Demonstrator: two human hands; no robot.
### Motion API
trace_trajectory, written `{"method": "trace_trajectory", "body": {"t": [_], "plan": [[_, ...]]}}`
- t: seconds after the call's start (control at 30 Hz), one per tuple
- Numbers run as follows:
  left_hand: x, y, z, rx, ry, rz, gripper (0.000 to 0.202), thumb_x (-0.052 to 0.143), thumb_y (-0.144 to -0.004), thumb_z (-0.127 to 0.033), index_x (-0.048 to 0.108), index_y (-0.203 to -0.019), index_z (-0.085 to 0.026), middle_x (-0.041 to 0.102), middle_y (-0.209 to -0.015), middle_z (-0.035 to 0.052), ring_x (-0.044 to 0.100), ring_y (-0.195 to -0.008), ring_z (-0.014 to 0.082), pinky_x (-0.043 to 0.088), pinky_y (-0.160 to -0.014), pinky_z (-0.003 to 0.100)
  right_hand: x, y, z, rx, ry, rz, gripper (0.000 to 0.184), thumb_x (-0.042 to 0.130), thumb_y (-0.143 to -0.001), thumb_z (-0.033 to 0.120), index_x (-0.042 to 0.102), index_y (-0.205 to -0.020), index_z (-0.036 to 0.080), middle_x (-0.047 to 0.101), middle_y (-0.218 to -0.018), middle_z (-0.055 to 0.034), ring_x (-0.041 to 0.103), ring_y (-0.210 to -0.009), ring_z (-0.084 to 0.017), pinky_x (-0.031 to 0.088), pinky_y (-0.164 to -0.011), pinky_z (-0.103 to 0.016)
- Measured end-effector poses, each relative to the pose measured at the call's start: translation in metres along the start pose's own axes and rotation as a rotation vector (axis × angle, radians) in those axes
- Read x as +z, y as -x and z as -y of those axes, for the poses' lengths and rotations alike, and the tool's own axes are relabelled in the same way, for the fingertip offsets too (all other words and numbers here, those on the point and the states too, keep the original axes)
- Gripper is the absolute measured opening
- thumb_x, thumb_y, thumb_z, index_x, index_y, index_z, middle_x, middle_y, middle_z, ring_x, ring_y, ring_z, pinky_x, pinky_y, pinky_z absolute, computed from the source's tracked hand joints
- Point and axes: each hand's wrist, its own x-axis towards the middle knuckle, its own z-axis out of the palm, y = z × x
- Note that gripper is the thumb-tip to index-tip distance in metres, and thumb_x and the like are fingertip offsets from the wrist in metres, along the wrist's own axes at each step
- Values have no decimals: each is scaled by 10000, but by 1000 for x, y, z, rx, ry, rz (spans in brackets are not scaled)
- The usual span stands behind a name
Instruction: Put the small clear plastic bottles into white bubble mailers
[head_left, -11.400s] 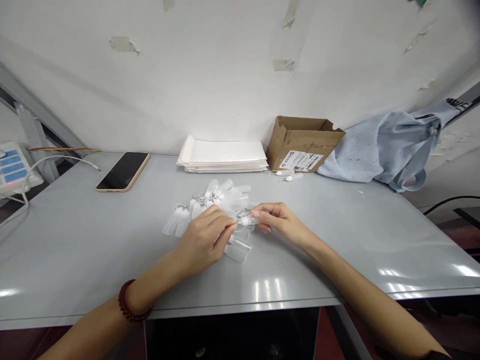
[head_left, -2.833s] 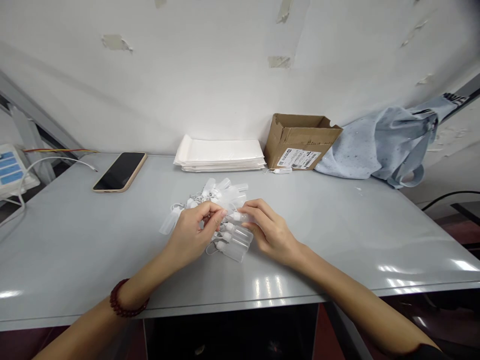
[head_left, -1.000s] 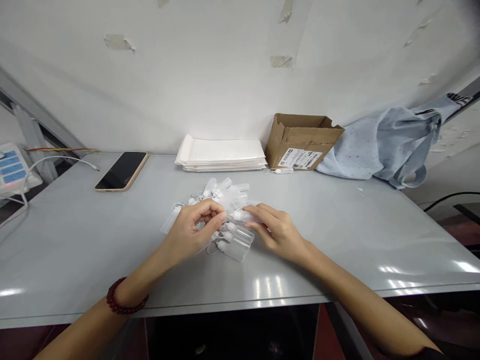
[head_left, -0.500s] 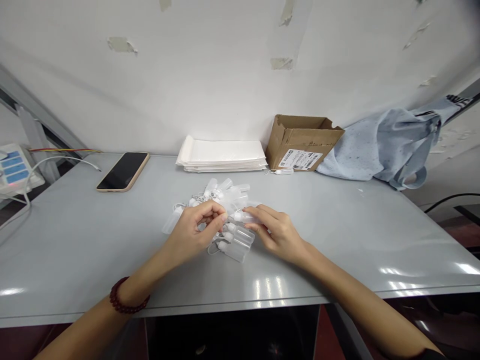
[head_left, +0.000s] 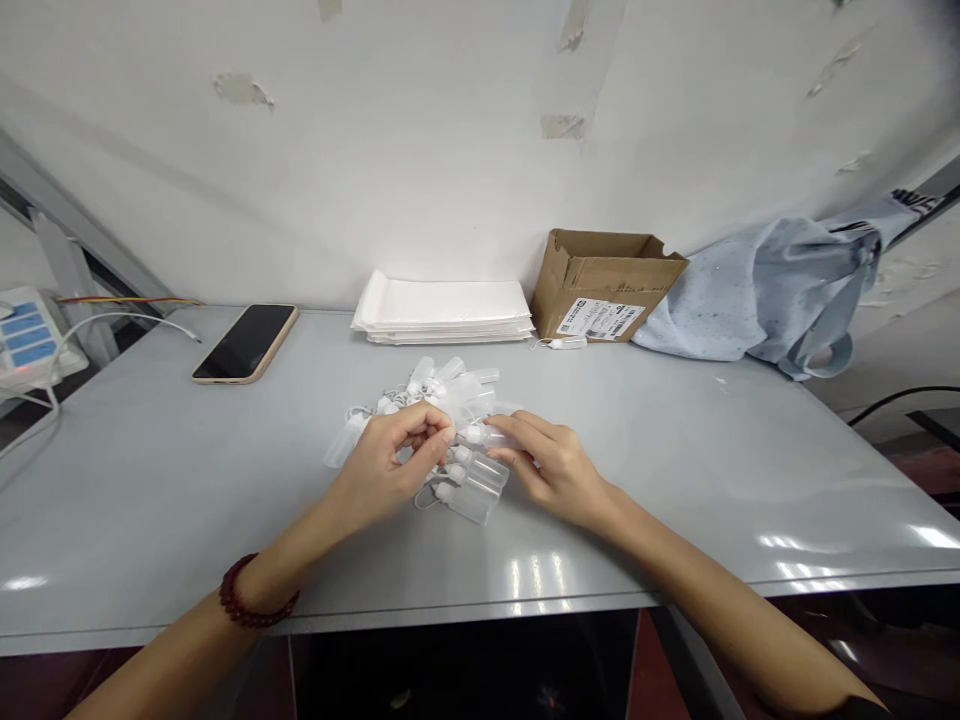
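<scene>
Grey table (head_left: 697, 450) takes up most of what I see; blue bag (head_left: 742, 290) slumped at right, cardboard box (head_left: 622, 285) next to it; stack of white envelopes (head_left: 450, 300) left of box; pile of small clear bottles (head_left: 472, 492) mid-table; right hand (head_left: 555, 465) has one bottle (head_left: 495, 436) gripped between thumb and fingers, sideways over pile; left hand (head_left: 394, 455) pinched tight at its cap end, can't tell on what; phone (head_left: 246, 343) off left; lone bottle (head_left: 568, 342) just in front of box
</scene>
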Motion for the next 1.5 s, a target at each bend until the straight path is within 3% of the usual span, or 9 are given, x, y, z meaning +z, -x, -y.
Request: {"method": "trace_trajectory", "body": {"t": [0.83,1.03,1.3,1.5], "plan": [[3,0,0,-10,-2,32,180,466,-881,-273,534,-740,-183,553,-629,-20,519,-609,119,388,-532,220,3,2,-2,-5,-4,7,220,463,-938,234,553,-1113,134,550,-730,-24,462,-554,-110,405,-508,-227],[5,1,-4,26,-7,96,239,434,-901,-288,528,-710,-178,571,-622,-13,531,-600,119,410,-564,227,3,1,0,-11,-8,29,225,463,-937,233,550,-1121,135,555,-726,-25,482,-564,-116,417,-522,-233],[2,0,-4,81,-129,8,237,486,-897,-316,591,-736,-176,577,-631,-20,508,-581,110,396,-563,222,-1,-1,-1,-27,26,1,238,474,-935,240,537,-1151,164,598,-799,-48,527,-601,-121,456,-542,-239],[2,-3,1,167,-223,-59,211,527,-885,-277,650,-747,-176,608,-645,-13,454,-547,103,378,-561,235,-1,-1,-11,-10,47,-21,222,469,-922,168,528,-1136,176,615,-911,-78,585,-746,-152,505,-622,-268]]}}
